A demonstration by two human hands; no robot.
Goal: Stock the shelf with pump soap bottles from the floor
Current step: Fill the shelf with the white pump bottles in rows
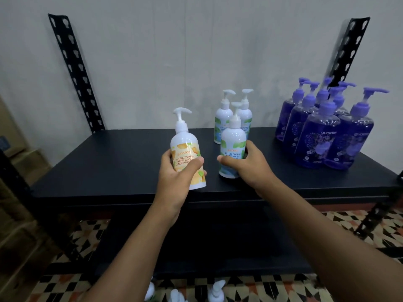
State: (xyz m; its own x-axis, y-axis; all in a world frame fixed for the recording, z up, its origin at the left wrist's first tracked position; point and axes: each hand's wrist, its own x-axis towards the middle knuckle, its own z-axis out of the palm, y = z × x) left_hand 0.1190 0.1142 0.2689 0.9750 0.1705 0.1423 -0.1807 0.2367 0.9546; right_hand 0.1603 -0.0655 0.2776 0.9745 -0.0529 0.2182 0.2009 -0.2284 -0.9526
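Observation:
My left hand [177,171] grips a white pump bottle with an orange label [185,147], held tilted just above the front of the black shelf [109,166]. My right hand [246,164] wraps a white pump bottle with a green and blue label [232,138] that stands near the shelf's front edge. Two more green-labelled bottles [224,118] stand right behind it. Several purple pump bottles [322,131] are grouped at the shelf's right end. White pump tops of more bottles [216,290] show on the floor at the bottom edge.
Black perforated uprights [74,70] rise at the shelf's back corners against a pale wall. A lower black shelf [196,247] sits under the top one. Cardboard boxes [13,192] stand at the left. The floor is patterned tile [349,223].

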